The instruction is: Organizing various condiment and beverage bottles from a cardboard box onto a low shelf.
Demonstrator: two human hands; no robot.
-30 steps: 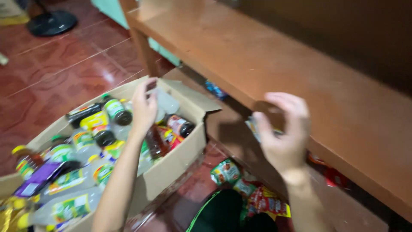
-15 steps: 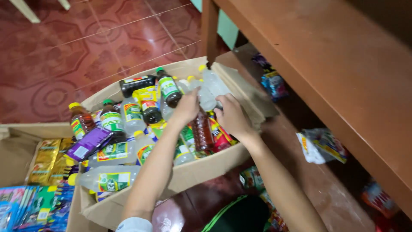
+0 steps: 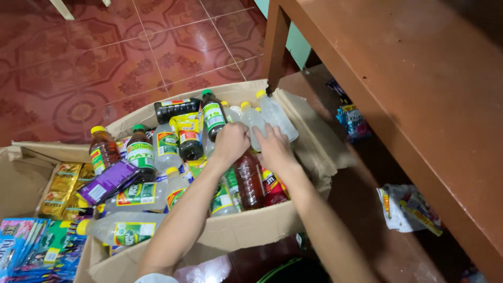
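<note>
1. Purple packet (image 3: 109, 181) at 9 o'clock in the cardboard box (image 3: 246, 228).
2. Left hand (image 3: 230, 142), fingers closed around a bottle top; which bottle, cannot tell.
3. Right hand (image 3: 275, 149), fingers open, resting on a clear bottle (image 3: 250, 120).
4. Wooden desk (image 3: 419, 94) at 2 o'clock.
</note>
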